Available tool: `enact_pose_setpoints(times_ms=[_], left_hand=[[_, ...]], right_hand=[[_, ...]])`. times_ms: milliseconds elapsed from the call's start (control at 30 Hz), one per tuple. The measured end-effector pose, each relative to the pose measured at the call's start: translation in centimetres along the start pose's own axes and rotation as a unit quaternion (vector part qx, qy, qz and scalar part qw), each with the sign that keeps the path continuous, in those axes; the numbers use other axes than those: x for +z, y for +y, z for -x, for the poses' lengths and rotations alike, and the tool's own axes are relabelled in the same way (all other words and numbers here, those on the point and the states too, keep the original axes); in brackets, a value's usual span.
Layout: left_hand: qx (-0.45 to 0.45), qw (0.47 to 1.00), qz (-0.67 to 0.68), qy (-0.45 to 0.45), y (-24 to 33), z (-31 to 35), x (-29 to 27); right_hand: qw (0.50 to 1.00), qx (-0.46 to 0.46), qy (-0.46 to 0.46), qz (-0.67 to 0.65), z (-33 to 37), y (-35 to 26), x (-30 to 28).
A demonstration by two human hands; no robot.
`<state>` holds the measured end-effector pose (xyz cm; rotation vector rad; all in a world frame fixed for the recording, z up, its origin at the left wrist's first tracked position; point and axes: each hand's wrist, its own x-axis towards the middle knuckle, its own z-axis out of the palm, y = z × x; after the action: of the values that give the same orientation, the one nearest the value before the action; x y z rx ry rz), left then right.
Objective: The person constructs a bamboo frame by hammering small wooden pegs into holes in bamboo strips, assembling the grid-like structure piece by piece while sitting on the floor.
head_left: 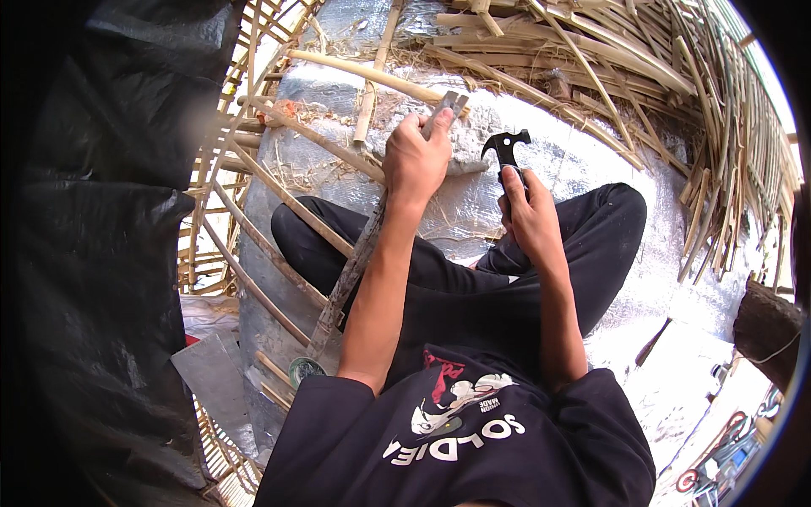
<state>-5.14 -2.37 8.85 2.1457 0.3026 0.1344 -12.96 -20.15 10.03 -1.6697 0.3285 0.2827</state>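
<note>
My right hand (530, 215) is closed around the handle of a small black claw hammer (507, 150), held head up above my crossed legs. My left hand (416, 160) grips a greyish wooden bar (346, 283) near its far end. That bar slants from beside my left arm up to the hand. Several thin bamboo slats (325, 152) run out from it to the left, like a rack. The farthest slat (363, 74) meets the bar just beyond my left fingers. Whether those fingers also pinch a nail I cannot make out. A grey stone block (477, 135) lies under the bar's end.
A pile of split bamboo strips (583, 51) lies at the far right. Silvery sheeting (667, 228) covers the floor. Black plastic sheeting (110, 253) hangs at the left. A small round tin (304, 369) and a grey flat panel (215, 380) lie near my left elbow. A dark log (764, 325) is at the right.
</note>
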Motion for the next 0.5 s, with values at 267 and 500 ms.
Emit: enact_pose_setpoints(times_ms=[267,500], left_hand=[[-0.022,0.984,-0.119,-0.133,0.4,-2.7,1.4],[0.055,0.964,-0.146,-0.214,-2.4,-3.1,1.8]], right_hand=[[0.997,0.002,0.026,-0.073,-1.4,2.5,-0.9],[0.989,0.037,0.048,-0.131,-1.9,4.4,-1.7]])
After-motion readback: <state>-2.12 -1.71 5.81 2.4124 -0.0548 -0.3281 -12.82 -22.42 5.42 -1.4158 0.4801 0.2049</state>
